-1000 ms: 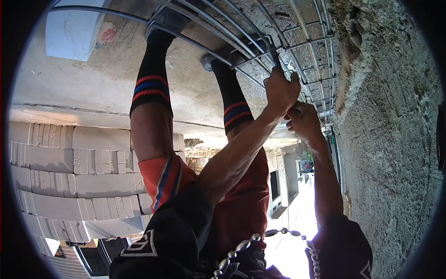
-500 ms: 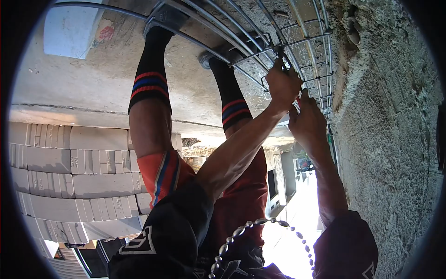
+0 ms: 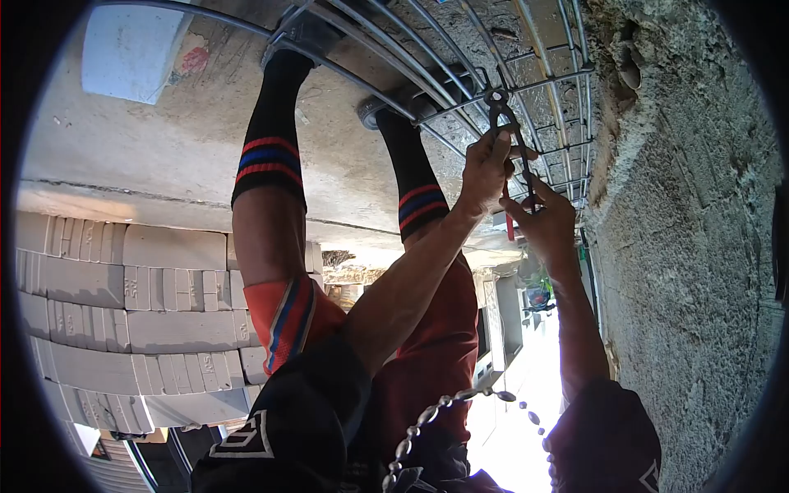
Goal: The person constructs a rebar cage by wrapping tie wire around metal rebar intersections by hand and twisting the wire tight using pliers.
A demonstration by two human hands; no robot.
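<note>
Long dark end-cutting pincers (image 3: 527,156) point up toward a steel rod cage (image 3: 444,107), their round head at a rod crossing. My left hand (image 3: 483,177) is closed around one handle. My right hand (image 3: 549,226) pinches the end of the other handle between thumb and fingers. The handles stand apart. Something red (image 3: 509,226) shows just below my left hand, between the two hands; I cannot tell whether it is a handle grip. Whether the jaws bite on wire is too small to make out.
My feet in dark shoes (image 3: 374,113) stand beside the cage on concrete ground (image 3: 164,156). A rough cement wall (image 3: 682,246) rises close on the right. Stacked grey blocks (image 3: 173,287) fill the left, and a whitish slab (image 3: 127,53) lies at upper left.
Both hands have drawn down the handles, away from the cage, so more of the pincers shows. The handles are spread wider, and the view has shifted slightly.
</note>
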